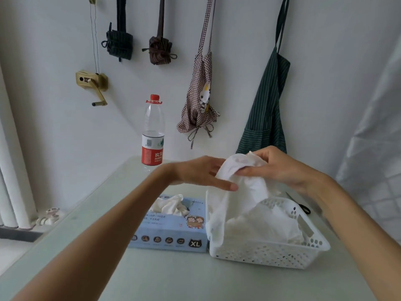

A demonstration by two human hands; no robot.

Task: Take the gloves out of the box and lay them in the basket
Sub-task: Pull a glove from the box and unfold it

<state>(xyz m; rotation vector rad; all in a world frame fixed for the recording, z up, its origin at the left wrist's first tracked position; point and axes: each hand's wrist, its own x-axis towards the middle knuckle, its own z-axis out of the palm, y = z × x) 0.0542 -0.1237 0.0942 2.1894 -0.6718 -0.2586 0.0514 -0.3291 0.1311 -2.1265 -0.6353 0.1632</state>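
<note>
A: The grip first: the right hand [280, 168] is closed on the top of a white glove [238, 183], bunching it between thumb and fingers. The left hand [201, 172] lies flat and open against the glove's side, holding nothing.

B: And where does the glove hang?

A: Over the basket [269, 255], at the right side of the surface [173, 279]. Its lower end drapes down over the basket's left wall, partly inside. More gloves are already heaped in there.

B: The box?

A: The box [171, 231] sits just beside the basket on its left, touching or nearly so. More gloves [171, 205] puff out of its top slot, so I judge the task partway through.

B: How will it handle?

A: Thin, limp and very light, I'd say. It folds under its own weight and probably clings to its neighbours. A pinch anywhere holds it; taking the bunched top, as now, lets the rest trail down into the basket. The risk I see is the tail staying hooked over the wall instead of dropping inside.

B: Anything else nearby?

A: A bottle [153, 131] at the far edge, well apart.
</note>
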